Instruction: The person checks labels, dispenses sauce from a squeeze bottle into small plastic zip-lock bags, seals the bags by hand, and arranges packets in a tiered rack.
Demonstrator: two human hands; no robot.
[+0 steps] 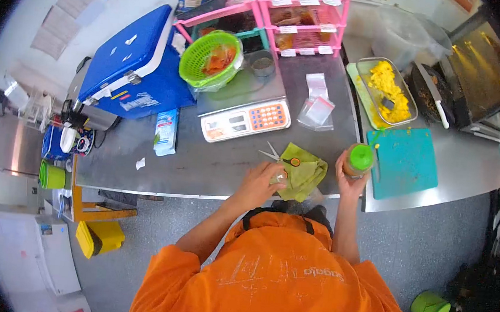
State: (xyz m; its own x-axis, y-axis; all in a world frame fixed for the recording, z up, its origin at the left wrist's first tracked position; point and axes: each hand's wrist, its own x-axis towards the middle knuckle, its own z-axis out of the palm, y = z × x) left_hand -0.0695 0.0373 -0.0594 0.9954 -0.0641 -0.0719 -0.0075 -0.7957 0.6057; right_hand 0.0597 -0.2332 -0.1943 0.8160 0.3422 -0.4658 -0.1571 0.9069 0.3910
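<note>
My right hand (pixel 348 177) is wrapped round a jar (pixel 359 159) with a bright green lid and brownish contents, at the counter's front edge. My left hand (pixel 261 184) has its fingers drawn together over a small clear, shiny item (pixel 279 179); its kind I cannot make out. Just beyond those fingers, scissors (pixel 292 161) with orange-and-black handles lie with their blades apart, partly on a crumpled green cloth (pixel 306 176). The cloth sits between my two hands.
Behind the hands stand a digital scale (pixel 245 122), a green basket (pixel 196 62) and small plastic bags (pixel 317 109). A blue cooler box (pixel 124 62) is at left. On the right are a teal cutting board (pixel 407 164), a tray of yellow food (pixel 362 68) and a knife (pixel 433 92).
</note>
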